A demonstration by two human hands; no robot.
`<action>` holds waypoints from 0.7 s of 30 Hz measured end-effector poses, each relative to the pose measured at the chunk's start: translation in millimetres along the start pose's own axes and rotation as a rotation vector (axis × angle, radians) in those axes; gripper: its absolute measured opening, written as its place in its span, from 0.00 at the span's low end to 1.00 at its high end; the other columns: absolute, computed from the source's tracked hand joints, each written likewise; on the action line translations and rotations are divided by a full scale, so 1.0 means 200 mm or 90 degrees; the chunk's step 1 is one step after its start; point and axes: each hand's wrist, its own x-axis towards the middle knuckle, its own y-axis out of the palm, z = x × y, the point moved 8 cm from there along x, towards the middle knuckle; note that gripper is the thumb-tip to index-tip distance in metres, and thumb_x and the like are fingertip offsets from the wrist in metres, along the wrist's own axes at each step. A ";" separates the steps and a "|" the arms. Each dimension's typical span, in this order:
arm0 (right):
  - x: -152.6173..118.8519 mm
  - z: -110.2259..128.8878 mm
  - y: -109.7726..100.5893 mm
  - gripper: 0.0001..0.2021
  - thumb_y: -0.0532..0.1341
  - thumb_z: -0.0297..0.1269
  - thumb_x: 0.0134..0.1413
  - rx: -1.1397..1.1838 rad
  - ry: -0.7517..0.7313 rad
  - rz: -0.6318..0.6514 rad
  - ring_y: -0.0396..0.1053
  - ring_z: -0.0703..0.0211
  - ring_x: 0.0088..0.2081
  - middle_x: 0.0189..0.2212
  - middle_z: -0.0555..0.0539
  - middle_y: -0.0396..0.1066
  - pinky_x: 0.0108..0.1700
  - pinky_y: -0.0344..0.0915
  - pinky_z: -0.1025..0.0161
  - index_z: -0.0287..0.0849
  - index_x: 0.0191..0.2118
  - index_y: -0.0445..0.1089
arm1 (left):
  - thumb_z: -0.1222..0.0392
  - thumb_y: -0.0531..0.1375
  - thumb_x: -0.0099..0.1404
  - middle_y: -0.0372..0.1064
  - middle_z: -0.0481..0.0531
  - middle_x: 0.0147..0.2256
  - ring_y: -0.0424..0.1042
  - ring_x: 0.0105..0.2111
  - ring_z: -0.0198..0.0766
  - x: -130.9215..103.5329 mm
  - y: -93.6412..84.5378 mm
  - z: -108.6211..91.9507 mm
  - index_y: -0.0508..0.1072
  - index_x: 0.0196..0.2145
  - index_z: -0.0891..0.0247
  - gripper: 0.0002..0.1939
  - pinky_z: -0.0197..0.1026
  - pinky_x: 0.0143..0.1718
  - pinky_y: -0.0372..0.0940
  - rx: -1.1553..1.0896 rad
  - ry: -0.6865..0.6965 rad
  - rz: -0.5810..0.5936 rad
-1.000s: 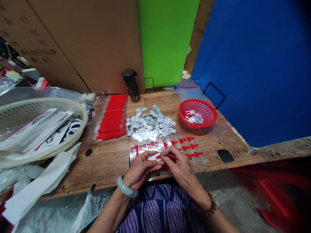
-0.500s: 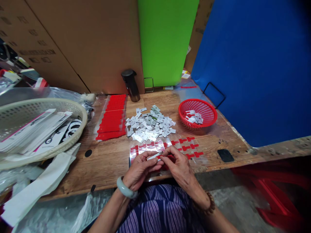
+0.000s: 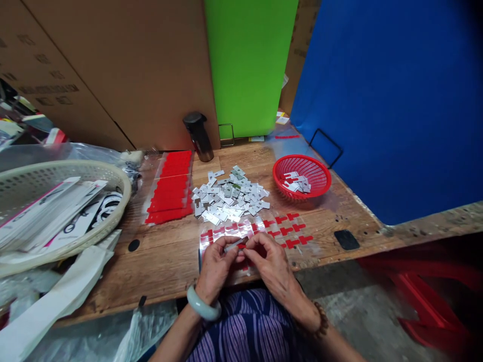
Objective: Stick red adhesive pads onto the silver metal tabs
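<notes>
Both my hands meet over the front edge of the table. My left hand (image 3: 216, 264) is closed, its thumb and fingers pinching a small flat metal plate (image 3: 233, 245). A red T-shaped sticker (image 3: 241, 246) shows at the plate's right end, where the thumb and forefinger of my right hand (image 3: 272, 264) are pressed together; the fingertips partly hide it. Beneath the hands lies a clear sheet with rows of red stickers (image 3: 292, 230). Just beyond it is a loose pile of metal plates (image 3: 230, 196).
A red basket (image 3: 325, 178) with several plates stands to the right. Left of the pile are stacked red sticker sheets (image 3: 171, 186). A dark bottle (image 3: 199, 138) stands behind. A large cream basket (image 3: 124, 186) holds printed cards. A blue panel (image 3: 377, 110) borders the right.
The view has shifted slightly, so the table's things sit a little further left. My hands stay together over the sheet; the fingers have moved only slightly around the plate.
</notes>
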 end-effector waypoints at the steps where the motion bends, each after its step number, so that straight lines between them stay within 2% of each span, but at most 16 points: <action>1: 0.00 0.01 -0.01 0.05 0.57 0.28 0.48 -0.012 -0.014 -0.013 0.64 0.60 0.33 0.26 0.51 0.65 0.35 0.61 0.65 0.43 0.24 0.63 | 0.63 0.66 0.49 0.74 0.50 0.26 0.73 0.24 0.32 0.00 0.00 0.00 0.71 0.35 0.68 0.14 0.33 0.30 0.68 0.003 0.000 0.003; 4: 0.01 0.04 -0.05 0.05 0.58 0.28 0.47 -0.045 -0.038 -0.032 0.63 0.59 0.36 0.29 0.50 0.65 0.37 0.60 0.64 0.43 0.24 0.63 | 0.62 0.65 0.51 0.75 0.53 0.27 0.75 0.26 0.35 0.00 0.01 0.02 0.70 0.36 0.68 0.15 0.35 0.32 0.69 -0.003 -0.026 0.024; 8: 0.02 0.03 -0.05 0.04 0.55 0.28 0.49 -0.049 -0.019 0.014 0.62 0.61 0.30 0.25 0.52 0.64 0.33 0.59 0.65 0.43 0.27 0.64 | 0.61 0.66 0.50 0.76 0.57 0.28 0.76 0.27 0.38 0.01 0.03 0.05 0.69 0.38 0.70 0.18 0.36 0.33 0.69 -0.024 -0.057 0.045; 13: 0.04 0.03 -0.05 0.05 0.53 0.28 0.51 -0.081 -0.036 0.037 0.61 0.62 0.29 0.25 0.52 0.63 0.32 0.58 0.66 0.43 0.28 0.62 | 0.64 0.66 0.51 0.76 0.58 0.26 0.76 0.27 0.38 0.01 0.02 0.09 0.67 0.39 0.70 0.18 0.36 0.34 0.70 -0.076 -0.108 0.055; 21: 0.06 0.05 -0.03 0.04 0.53 0.27 0.52 -0.175 -0.057 0.041 0.60 0.62 0.28 0.25 0.52 0.63 0.32 0.56 0.66 0.42 0.29 0.61 | 0.68 0.64 0.52 0.76 0.59 0.27 0.76 0.27 0.37 0.00 0.02 0.11 0.67 0.40 0.70 0.17 0.36 0.34 0.70 -0.103 -0.131 0.054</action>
